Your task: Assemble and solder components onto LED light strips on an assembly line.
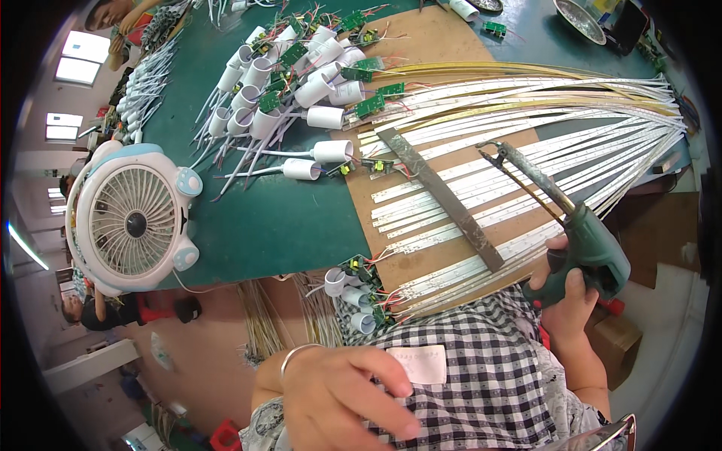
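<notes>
My right hand (568,297) grips a green soldering gun (598,252) by its handle. The gun's metal barrel and thin wire guide point up and left, above the LED strips. In front of my checked apron (481,368) is my left hand (346,398), fingers loosely bent and apart, with nothing visible in them. A flat metal bar (440,195) lies across the white LED strips (421,210) on a brown board (361,188). White plastic lamp housings (331,152) with green circuit boards (370,105) lie by the strip ends. Several wired housings (353,293) rest at the board's near edge.
A white and blue fan (135,222) stands at the left of the green table (278,233). More lamp housings (259,71) are heaped at the far side. A metal dish (579,21) sits at the back right. Other people (113,304) are farther off at the left.
</notes>
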Demonstrator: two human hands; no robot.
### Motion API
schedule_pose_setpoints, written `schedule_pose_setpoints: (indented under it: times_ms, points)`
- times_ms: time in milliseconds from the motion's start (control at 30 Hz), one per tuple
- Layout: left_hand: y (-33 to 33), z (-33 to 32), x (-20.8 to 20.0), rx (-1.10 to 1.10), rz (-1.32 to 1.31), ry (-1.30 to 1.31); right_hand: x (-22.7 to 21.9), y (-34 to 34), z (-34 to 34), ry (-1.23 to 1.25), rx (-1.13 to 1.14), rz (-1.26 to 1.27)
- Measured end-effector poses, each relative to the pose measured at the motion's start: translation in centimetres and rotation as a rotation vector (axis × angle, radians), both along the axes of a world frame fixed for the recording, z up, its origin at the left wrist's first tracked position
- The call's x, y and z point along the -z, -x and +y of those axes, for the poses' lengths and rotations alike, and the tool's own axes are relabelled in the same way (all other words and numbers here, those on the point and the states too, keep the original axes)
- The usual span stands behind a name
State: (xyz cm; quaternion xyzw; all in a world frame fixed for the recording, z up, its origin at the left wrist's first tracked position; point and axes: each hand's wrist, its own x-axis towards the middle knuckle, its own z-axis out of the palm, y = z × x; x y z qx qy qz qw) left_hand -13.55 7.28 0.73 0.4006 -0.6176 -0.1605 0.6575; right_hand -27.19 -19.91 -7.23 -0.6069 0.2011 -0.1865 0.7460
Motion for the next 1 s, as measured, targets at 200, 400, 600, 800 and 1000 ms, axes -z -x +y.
schedule_pose_setpoints:
  times_ms: [200, 400, 600, 800, 1000]
  points:
    - [-5.9, -1.0, 4.6, -0.873, -0.748, -0.56, 0.7, 0.3, 0.0, 0.001, 0.035, -0.026]
    - [-12.9, 0.5, 8.8, -1.073, -0.94, -0.853, 0.6, -0.1, 0.9, 0.026, 0.07, -0.054]
    - [-13.2, 2.8, 4.6, -0.737, -0.73, -1.147, 0.7, -0.1, 1.3, 0.04, 0.093, -0.039]
    - [-10.4, 5.8, 5.5, -0.829, -0.823, -1.198, 1.1, 0.0, 0.9, 0.015, 0.021, 0.031]
    - [-8.0, 4.3, 5.6, -0.914, -0.807, -0.989, 0.9, -0.1, 1.6, 0.041, 0.056, 0.014]
